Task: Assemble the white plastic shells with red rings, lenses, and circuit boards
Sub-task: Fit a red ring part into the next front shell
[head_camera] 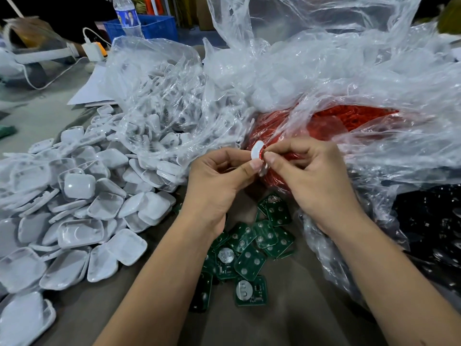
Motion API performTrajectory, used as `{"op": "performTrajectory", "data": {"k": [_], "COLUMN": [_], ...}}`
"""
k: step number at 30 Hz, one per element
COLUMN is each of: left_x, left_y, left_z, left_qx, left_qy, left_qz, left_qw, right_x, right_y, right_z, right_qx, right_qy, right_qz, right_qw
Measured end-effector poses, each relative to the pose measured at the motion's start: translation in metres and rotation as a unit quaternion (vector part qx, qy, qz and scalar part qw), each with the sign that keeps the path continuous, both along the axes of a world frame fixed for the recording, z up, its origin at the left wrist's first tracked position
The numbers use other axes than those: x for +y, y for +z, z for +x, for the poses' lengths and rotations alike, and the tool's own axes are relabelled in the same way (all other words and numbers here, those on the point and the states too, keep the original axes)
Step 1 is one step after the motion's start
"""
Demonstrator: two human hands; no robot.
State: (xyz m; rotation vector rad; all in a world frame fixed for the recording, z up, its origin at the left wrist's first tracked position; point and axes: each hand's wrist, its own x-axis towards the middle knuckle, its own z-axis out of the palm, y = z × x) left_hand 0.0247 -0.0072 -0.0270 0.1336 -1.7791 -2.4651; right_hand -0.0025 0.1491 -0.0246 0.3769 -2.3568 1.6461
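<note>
While both hands met above the middle of the table, the left hand (219, 178) pinched a white shell (257, 152) between thumb and curled fingers, and the right hand (309, 176) pinched a red ring (261, 154) against it with thumb and forefinger, the other fingers folded. The shell stood on edge, its long axis running roughly from near to far and tilted upward; the side taking the ring faced right toward the right hand, though how far the ring was seated could not be told.

Judged from this, the work was at an early step of one unit: ring going on, lens and board yet to follow. Green circuit boards (249, 250) lay scattered on the near table beneath the wrists. A large heap of loose shells (79, 208) covered the near left, and more sat in a clear bag (159, 101) behind it. A bag of red rings (324, 126) lay just beyond the hands to the right. No finished pile could be told apart, so much seemed left.
</note>
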Motion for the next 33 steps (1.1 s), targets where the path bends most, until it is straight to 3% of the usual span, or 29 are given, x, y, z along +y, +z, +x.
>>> {"op": "performTrajectory", "data": {"k": [7,13,20,23,33], "left_x": [-0.0008,0.0000,0.0021,0.0001,0.0015], "left_y": [-0.0024,-0.0035,-0.0059,-0.0075,-0.0051], "left_z": [-0.0019,-0.0027,-0.0032,-0.0058,-0.0025], "left_qx": [-0.015,0.011,0.025,0.015,0.064], "left_qy": [0.017,0.034,0.045,0.058,0.030], "left_qz": [0.029,-0.087,-0.106,-0.065,-0.107], "left_qw": [0.999,0.996,0.993,0.996,0.992], "right_x": [-0.0029,-0.0083,-0.0065,-0.0037,-0.0080], "right_y": [0.0033,0.0024,0.0057,0.0073,0.0033], "right_z": [0.0030,0.0060,0.0049,0.0050,0.0061], "right_qx": [0.089,0.144,0.102,0.094,0.154], "right_qy": [-0.001,-0.008,0.007,0.007,-0.007], "right_qz": [0.077,0.182,0.137,0.081,0.150], "right_qw": [0.993,0.973,0.985,0.992,0.977]}}
